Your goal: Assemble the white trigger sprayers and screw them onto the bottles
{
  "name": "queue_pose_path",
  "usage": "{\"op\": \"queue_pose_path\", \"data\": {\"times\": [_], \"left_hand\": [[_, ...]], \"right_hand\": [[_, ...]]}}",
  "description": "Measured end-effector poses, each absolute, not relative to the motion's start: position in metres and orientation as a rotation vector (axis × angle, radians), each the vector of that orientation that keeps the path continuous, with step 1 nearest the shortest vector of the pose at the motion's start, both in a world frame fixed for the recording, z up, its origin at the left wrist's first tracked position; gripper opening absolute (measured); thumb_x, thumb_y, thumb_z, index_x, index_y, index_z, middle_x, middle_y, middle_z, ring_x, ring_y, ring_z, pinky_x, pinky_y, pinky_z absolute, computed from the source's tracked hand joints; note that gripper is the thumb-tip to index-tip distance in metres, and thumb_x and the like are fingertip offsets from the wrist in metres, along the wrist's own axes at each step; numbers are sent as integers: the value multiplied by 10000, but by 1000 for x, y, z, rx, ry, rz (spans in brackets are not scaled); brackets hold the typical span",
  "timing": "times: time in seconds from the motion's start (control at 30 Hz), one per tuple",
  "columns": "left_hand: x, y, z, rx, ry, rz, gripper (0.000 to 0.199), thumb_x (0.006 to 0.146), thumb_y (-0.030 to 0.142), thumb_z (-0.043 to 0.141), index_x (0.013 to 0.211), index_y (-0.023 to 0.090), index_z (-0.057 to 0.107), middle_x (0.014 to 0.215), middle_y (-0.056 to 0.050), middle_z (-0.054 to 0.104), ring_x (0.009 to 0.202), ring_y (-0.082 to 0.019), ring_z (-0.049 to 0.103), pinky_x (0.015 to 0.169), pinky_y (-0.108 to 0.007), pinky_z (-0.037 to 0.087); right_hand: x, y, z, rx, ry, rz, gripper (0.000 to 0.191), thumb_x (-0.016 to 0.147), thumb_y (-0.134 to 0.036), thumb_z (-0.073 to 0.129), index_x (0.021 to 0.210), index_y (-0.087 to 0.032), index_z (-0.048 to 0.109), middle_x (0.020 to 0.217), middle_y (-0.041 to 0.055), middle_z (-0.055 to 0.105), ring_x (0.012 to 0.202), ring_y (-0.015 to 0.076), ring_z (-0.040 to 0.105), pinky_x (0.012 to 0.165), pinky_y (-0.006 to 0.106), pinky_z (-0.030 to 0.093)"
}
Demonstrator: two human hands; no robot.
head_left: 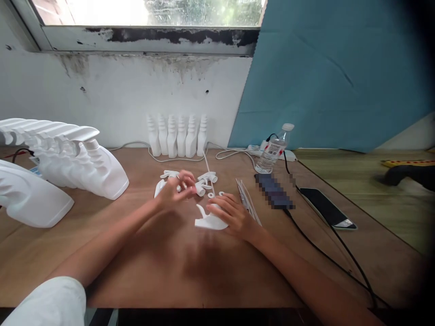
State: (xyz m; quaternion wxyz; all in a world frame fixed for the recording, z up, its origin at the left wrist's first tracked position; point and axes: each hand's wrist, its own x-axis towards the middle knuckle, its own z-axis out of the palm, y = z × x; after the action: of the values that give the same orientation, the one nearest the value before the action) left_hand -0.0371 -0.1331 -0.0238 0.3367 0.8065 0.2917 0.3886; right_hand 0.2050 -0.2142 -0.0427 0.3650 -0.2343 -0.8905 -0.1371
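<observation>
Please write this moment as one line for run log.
right hand: holding white trigger head; left hand: near loose trigger parts, grip unclear; small white bottles: upright by wall

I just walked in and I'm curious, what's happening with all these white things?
The person's right hand holds a white spray head. The left hand hovers near more spray heads; it's too blurry to tell if it holds anything. Small bottles stand by the wall, and larger bottles are on the left.
</observation>
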Motion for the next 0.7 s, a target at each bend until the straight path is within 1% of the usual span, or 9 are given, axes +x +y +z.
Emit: {"op": "queue_pose_path", "data": {"times": [0.03,0.1,0.17,0.2,0.27,0.33,0.47,0.53,0.7], "left_hand": [[-42,-111,-21,2097,979,1177,295,881,442,575,1012,184,518,881,-51,659,778,-166,634,720,-296,496],[-53,-62,-15,1955,1450,1423,272,867,344,602,1054,165,520,1007,-85,650,893,-187,634,817,-318,496],[-66,-15,-12,1654,1917,1558,400,827,262,637,1170,128,482,1212,-139,579,1065,-205,597,948,-319,465],[-72,4,-11,1568,2003,1573,478,821,243,637,1226,78,444,1307,-197,509,1184,-238,540,1027,-342,417],[-81,33,-11,1487,2061,1554,611,781,212,667,1288,14,390,1388,-264,422,1311,-300,440,1111,-387,338],[-87,50,-14,1467,2052,1483,660,741,189,695,1301,8,396,1386,-277,440,1320,-342,440,1106,-434,349],[-94,57,-23,1478,2036,1363,432,766,176,651,1170,61,548,1196,-229,624,1180,-373,570,1015,-502,435],[-96,50,-28,1492,2059,1372,402,811,200,600,1188,67,557,1198,-226,632,1173,-373,577,1010,-505,438],[-101,3,-42,1790,2015,1513,529,908,243,469,1423,152,384,1408,-151,512,1312,-290,474,1102,-422,379]], "right_hand": [[208,-214,-43,-629,-2256,-327,361,912,-153,463,1258,-208,552,1122,135,672,1041,252,634,907,450,469],[213,-212,-42,-669,-2216,-294,392,889,-142,481,1268,-227,532,1126,129,669,1012,257,640,877,452,466],[216,-211,-43,-700,-2203,-278,414,871,-140,506,1272,-243,516,1113,120,669,977,257,640,850,446,466],[216,-210,-43,-704,-2200,-278,424,865,-141,515,1276,-243,508,1106,119,669,971,257,640,845,444,466],[216,-210,-43,-685,-2204,-284,446,858,-144,520,1295,-224,489,1108,126,669,989,261,641,862,448,461],[215,-211,-42,-650,-2209,-294,469,853,-142,515,1318,-189,466,1118,143,670,1017,262,645,887,455,453],[215,-212,-39,-596,-2204,-276,480,852,-158,521,1325,-158,441,1152,175,664,1063,262,639,915,474,459],[217,-212,-37,-576,-2183,-252,471,852,-174,540,1313,-157,445,1173,188,657,1094,271,630,926,488,470],[220,-215,-34,-517,-2094,-219,483,875,-206,572,1337,-179,434,1221,208,631,1150,291,607,916,511,520]]}}
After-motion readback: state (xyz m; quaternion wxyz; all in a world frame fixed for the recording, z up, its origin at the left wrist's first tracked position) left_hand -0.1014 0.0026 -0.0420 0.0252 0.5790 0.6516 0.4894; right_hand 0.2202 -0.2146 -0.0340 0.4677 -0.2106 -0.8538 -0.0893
